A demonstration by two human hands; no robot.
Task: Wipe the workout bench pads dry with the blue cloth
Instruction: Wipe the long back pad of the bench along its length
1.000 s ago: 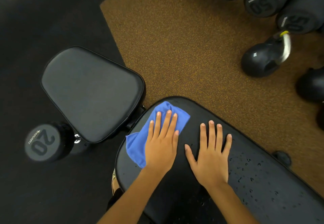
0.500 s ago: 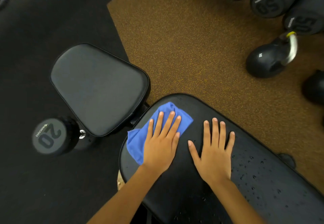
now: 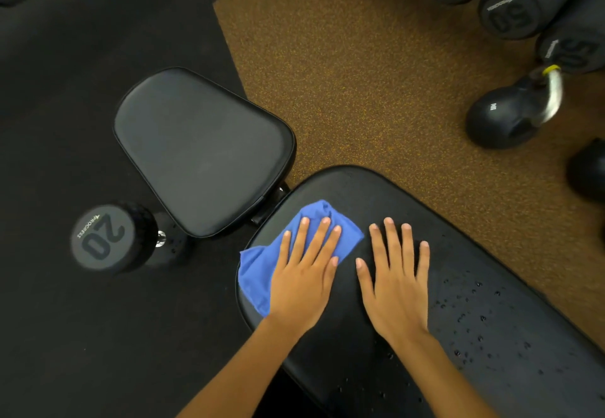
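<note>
The long black back pad [image 3: 376,198] of the bench runs from the centre to the lower right, with water drops [image 3: 471,313] scattered over its right part. My left hand [image 3: 304,273] presses flat, fingers straight, on the blue cloth [image 3: 255,270] at the pad's near-left end. My right hand [image 3: 396,283] lies flat on the bare pad just right of the cloth, fingers spread. The smaller seat pad [image 3: 203,149] lies up and to the left, looking dry.
A 20 dumbbell [image 3: 104,240] lies on the black floor left of the bench, partly under the seat. A kettlebell [image 3: 504,113] and large 50 dumbbells [image 3: 514,14] stand on the brown mat at upper right. Another dark weight [image 3: 589,168] sits at the right edge.
My left hand and the cloth have slid slightly toward me along the pad's left end. The right hand stays flat beside it. The view has shifted a little.
</note>
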